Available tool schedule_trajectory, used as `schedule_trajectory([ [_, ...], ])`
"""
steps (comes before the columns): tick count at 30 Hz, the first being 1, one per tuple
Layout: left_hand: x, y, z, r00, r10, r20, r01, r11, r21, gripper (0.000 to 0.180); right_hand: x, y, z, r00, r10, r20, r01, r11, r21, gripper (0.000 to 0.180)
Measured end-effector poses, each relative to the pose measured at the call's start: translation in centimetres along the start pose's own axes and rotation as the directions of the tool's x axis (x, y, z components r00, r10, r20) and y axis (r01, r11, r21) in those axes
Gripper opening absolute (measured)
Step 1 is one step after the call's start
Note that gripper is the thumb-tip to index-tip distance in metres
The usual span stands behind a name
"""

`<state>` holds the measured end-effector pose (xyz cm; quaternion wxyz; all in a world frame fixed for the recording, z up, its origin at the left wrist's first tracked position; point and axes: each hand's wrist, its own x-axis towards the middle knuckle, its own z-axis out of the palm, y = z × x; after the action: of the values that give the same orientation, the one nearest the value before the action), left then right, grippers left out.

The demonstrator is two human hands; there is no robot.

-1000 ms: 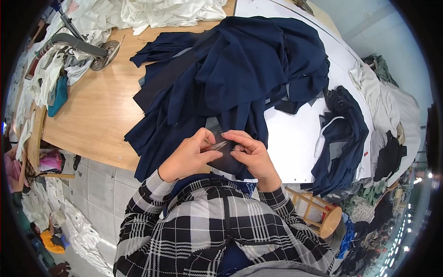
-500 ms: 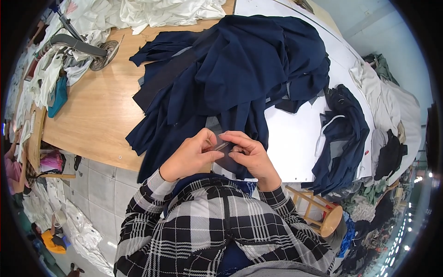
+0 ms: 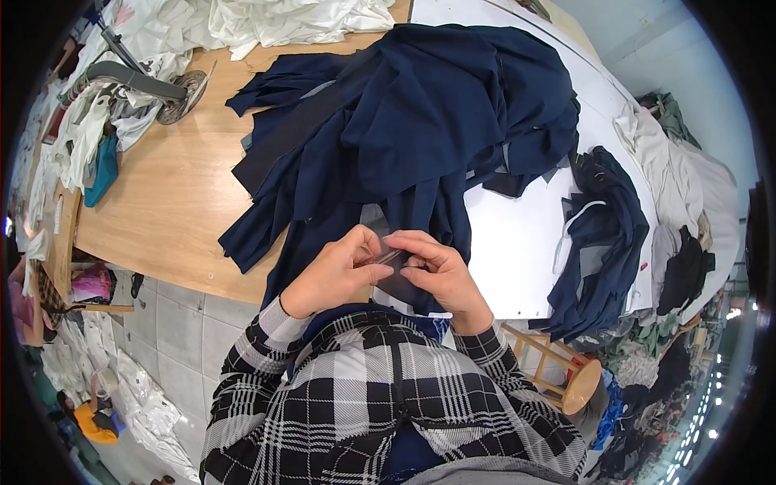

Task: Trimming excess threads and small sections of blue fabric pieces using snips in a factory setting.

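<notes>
My left hand (image 3: 330,273) and my right hand (image 3: 449,279) meet at the near edge of the table, fingers bent and pinched toward each other. Between the fingertips is a narrow strip, sheer or greyish; its kind is too small to make out. Directly beneath hangs dark cloth (image 3: 396,283), partly hidden by my fingers. Just beyond my hands lies a large heap of navy cloth pieces (image 3: 428,113), with a grey patch showing near my fingertips. Some of its strips droop over the table's front edge beside my left wrist.
A smaller navy bundle (image 3: 608,230) with a white strip rests on the white tabletop (image 3: 509,250) at right. The wooden tabletop (image 3: 162,194) extends left, holding a black-armed stand (image 3: 133,79). White cloth (image 3: 299,20) lies at the back. A wooden stool (image 3: 584,386) stands below right.
A navy strip hanging left of my left wrist has shifted right, baring more of the wooden table edge. My hands stay in nearly the same place; the fingertips have moved only slightly.
</notes>
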<state>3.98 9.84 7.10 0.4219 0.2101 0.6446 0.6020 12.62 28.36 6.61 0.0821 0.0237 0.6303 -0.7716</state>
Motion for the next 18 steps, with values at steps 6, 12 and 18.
schedule_trajectory([
  [6, -0.3, -0.2, -0.8, 0.997, -0.066, 0.044, 0.073, 0.983, -0.169, 0.029, 0.1, -0.2, -0.3, 0.999, -0.046, -0.014, 0.047, 0.999, 0.012, 0.049],
  [12, 1.2, -0.5, -0.9, 0.988, 0.084, 0.129, -0.072, 0.992, -0.1, 0.058, -0.6, -1.3, -0.7, 0.979, -0.202, 0.025, 0.202, 0.979, -0.034, 0.049],
  [18, 2.9, -1.0, 1.0, 0.978, 0.007, 0.21, 0.058, 0.951, -0.304, 0.019, -2.4, -1.5, -2.5, 0.949, -0.311, -0.052, 0.299, 0.94, -0.164, 0.045],
])
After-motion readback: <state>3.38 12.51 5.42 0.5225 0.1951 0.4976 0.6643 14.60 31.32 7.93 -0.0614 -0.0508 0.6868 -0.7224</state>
